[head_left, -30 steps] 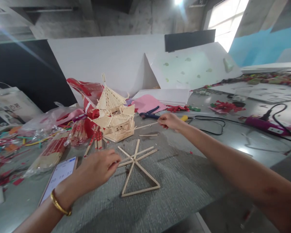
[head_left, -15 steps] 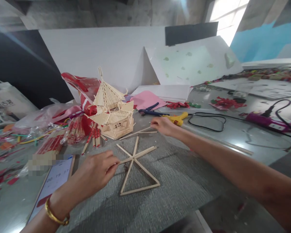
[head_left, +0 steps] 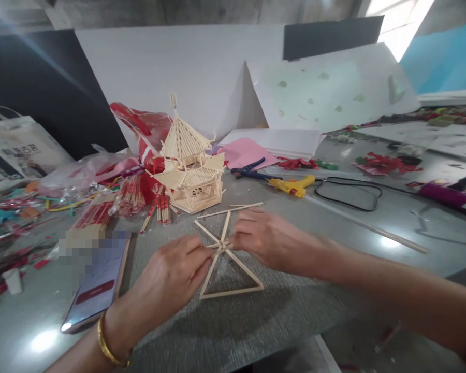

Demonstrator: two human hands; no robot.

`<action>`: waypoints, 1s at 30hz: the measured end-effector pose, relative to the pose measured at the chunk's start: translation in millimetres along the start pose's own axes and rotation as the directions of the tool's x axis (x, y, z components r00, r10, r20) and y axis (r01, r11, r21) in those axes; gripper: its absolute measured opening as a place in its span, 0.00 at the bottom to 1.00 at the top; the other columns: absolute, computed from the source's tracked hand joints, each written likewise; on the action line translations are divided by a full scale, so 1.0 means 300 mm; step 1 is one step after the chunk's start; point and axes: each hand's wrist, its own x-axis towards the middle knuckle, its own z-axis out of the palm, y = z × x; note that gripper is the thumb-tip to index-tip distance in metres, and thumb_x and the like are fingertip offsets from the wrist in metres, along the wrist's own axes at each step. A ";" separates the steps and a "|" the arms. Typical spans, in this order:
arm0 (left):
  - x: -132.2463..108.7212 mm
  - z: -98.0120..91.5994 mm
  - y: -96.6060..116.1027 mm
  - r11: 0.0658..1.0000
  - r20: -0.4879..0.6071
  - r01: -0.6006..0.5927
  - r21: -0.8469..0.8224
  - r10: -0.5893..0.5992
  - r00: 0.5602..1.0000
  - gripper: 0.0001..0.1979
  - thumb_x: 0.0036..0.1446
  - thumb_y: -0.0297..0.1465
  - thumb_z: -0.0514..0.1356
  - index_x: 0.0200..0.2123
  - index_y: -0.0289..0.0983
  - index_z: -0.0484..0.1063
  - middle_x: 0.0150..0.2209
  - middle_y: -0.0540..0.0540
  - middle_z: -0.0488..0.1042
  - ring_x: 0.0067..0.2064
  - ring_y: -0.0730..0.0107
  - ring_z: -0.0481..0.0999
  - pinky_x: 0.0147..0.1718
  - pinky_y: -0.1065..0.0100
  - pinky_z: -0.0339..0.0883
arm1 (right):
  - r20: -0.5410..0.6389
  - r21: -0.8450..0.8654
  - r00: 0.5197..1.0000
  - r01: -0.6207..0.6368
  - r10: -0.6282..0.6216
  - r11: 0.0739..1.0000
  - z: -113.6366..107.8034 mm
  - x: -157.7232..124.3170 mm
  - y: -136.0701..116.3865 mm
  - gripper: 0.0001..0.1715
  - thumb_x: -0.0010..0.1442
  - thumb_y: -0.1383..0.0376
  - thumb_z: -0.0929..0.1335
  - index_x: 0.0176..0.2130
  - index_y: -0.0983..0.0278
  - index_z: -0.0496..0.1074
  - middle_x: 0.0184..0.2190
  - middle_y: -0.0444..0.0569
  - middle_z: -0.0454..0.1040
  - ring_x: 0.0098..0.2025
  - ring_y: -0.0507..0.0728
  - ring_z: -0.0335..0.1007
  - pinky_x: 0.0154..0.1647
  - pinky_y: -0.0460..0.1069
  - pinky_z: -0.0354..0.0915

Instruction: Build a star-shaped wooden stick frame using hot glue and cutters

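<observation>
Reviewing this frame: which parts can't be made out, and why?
Head view only.
1. The crossing point of the stick frame is covered by fingertips of the left hand and right hand, so neither grip is clear.
2. The upper part of the phone screen is blurred, and its text is unreadable.
3. The purple tool is cut off by the right edge.
4. The print on the bag is blurred.

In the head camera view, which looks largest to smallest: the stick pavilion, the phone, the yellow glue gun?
1. stick pavilion
2. phone, close behind; it lies nearer the camera, so this order is unsure
3. yellow glue gun, clearly smallest
</observation>
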 end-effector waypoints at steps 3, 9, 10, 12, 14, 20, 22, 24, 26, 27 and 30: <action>-0.004 -0.025 -0.007 0.993 -0.074 0.050 -0.107 -0.058 0.996 0.09 0.63 0.29 0.53 0.37 0.37 0.73 0.32 0.48 0.73 0.32 0.72 0.72 0.32 0.70 0.66 | 0.002 -0.035 0.998 -0.058 0.058 0.998 -0.002 -0.061 -0.028 0.14 0.62 0.73 0.59 0.33 0.66 0.71 0.28 0.48 0.66 0.32 0.54 0.59 0.35 0.49 0.59; 0.006 -0.058 -0.032 0.978 -0.181 0.139 -0.155 -0.166 0.969 0.07 0.61 0.29 0.55 0.36 0.37 0.74 0.31 0.50 0.75 0.30 0.75 0.72 0.32 0.73 0.65 | -0.061 0.232 0.972 -0.209 0.229 0.950 0.057 -0.212 -0.118 0.14 0.65 0.72 0.57 0.43 0.66 0.69 0.29 0.48 0.68 0.32 0.52 0.62 0.32 0.47 0.59; 0.008 -0.056 -0.035 0.979 -0.185 0.136 -0.151 -0.163 0.969 0.07 0.60 0.29 0.55 0.36 0.37 0.74 0.30 0.50 0.75 0.30 0.75 0.72 0.32 0.73 0.66 | -0.067 0.248 0.967 -0.223 0.246 0.943 0.071 -0.227 -0.132 0.12 0.65 0.71 0.58 0.41 0.65 0.69 0.29 0.48 0.68 0.32 0.52 0.62 0.32 0.47 0.60; 0.011 -0.050 -0.039 0.982 -0.187 0.134 -0.136 -0.158 0.970 0.08 0.60 0.30 0.55 0.35 0.37 0.74 0.30 0.50 0.75 0.30 0.75 0.72 0.32 0.73 0.66 | -0.079 0.249 0.961 -0.240 0.266 0.938 0.092 -0.244 -0.153 0.10 0.65 0.70 0.60 0.40 0.65 0.70 0.31 0.49 0.69 0.33 0.53 0.64 0.34 0.48 0.61; 0.011 -0.046 -0.042 0.984 -0.190 0.132 -0.119 -0.153 0.970 0.08 0.60 0.30 0.55 0.35 0.37 0.74 0.30 0.50 0.76 0.30 0.75 0.72 0.32 0.72 0.66 | -0.107 0.236 0.958 -0.234 0.264 0.943 0.099 -0.250 -0.165 0.10 0.64 0.70 0.60 0.40 0.65 0.70 0.32 0.50 0.70 0.35 0.53 0.65 0.36 0.49 0.62; 0.001 -0.053 -0.033 0.984 -0.112 0.105 -0.147 -0.122 0.986 0.09 0.61 0.28 0.54 0.33 0.37 0.74 0.29 0.51 0.75 0.31 0.74 0.72 0.33 0.71 0.65 | -0.182 0.206 0.950 -0.217 0.255 0.954 0.091 -0.264 -0.161 0.10 0.64 0.70 0.60 0.37 0.64 0.70 0.31 0.49 0.69 0.33 0.52 0.65 0.34 0.47 0.64; 0.003 -0.051 -0.027 0.979 -0.055 0.107 -0.174 -0.118 0.991 0.09 0.60 0.28 0.54 0.33 0.38 0.74 0.30 0.51 0.75 0.31 0.74 0.72 0.33 0.72 0.65 | -0.184 0.201 0.946 -0.229 0.267 0.952 0.093 -0.268 -0.158 0.11 0.64 0.70 0.60 0.37 0.63 0.71 0.31 0.48 0.69 0.33 0.51 0.65 0.34 0.47 0.64; 0.009 -0.046 -0.022 0.976 0.014 0.112 -0.186 -0.111 0.994 0.09 0.60 0.28 0.54 0.34 0.38 0.75 0.31 0.51 0.75 0.32 0.73 0.72 0.33 0.71 0.65 | -0.188 0.200 0.945 -0.230 0.268 0.952 0.096 -0.268 -0.156 0.11 0.64 0.71 0.60 0.37 0.64 0.70 0.31 0.48 0.69 0.33 0.51 0.65 0.34 0.47 0.64; 0.019 -0.040 -0.023 0.975 0.081 0.115 -0.188 -0.101 0.992 0.09 0.60 0.27 0.55 0.34 0.38 0.76 0.31 0.50 0.75 0.32 0.73 0.73 0.33 0.71 0.64 | -0.184 0.194 0.949 -0.220 0.256 0.956 0.098 -0.266 -0.156 0.10 0.64 0.71 0.60 0.38 0.64 0.70 0.31 0.48 0.68 0.33 0.51 0.65 0.34 0.47 0.64; 0.023 -0.036 -0.024 0.975 0.104 0.113 -0.193 -0.094 0.990 0.09 0.60 0.27 0.55 0.34 0.38 0.76 0.31 0.50 0.75 0.32 0.72 0.73 0.33 0.70 0.63 | -0.178 0.190 0.952 -0.216 0.250 0.958 0.098 -0.265 -0.157 0.10 0.64 0.70 0.60 0.38 0.64 0.70 0.31 0.48 0.68 0.33 0.51 0.64 0.34 0.47 0.64; 0.028 -0.024 -0.033 0.965 0.120 0.114 -0.238 -0.087 0.989 0.08 0.58 0.26 0.57 0.33 0.38 0.76 0.31 0.51 0.75 0.32 0.73 0.73 0.32 0.71 0.63 | -0.158 0.186 0.955 -0.222 0.252 0.957 0.098 -0.265 -0.157 0.10 0.64 0.70 0.60 0.39 0.64 0.70 0.31 0.49 0.68 0.33 0.52 0.64 0.34 0.47 0.64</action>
